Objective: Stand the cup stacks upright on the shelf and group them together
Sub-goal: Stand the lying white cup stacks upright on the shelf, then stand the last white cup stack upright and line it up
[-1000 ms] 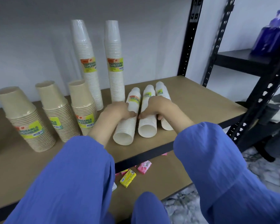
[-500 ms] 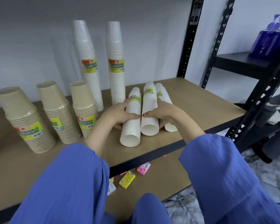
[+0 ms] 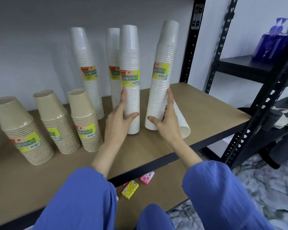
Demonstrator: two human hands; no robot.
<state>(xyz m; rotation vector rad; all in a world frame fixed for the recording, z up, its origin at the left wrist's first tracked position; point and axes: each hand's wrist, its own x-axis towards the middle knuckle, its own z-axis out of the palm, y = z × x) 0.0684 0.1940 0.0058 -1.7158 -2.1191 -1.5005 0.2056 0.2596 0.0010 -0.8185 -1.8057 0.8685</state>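
Note:
My left hand [image 3: 119, 120] grips a tall white cup stack [image 3: 130, 63] near its base; it stands upright on the wooden shelf [image 3: 206, 110]. My right hand [image 3: 166, 120] grips a second white stack [image 3: 163, 72], which leans slightly left with its base at the shelf. A third white stack [image 3: 181, 120] lies on its side behind my right hand, mostly hidden. Two more white stacks [image 3: 88, 67] [image 3: 113, 52] stand upright against the back wall.
Three short beige cup stacks [image 3: 23, 130] [image 3: 56, 120] [image 3: 85, 118] stand at the left of the shelf. Black uprights [image 3: 191, 47] frame the shelf's right end. A yellow packet [image 3: 130, 189] and a pink packet [image 3: 147, 176] lie on the lower shelf.
Both hands have lifted the two lying white stacks from the shelf and turned them up on end; the third stack stays lying down.

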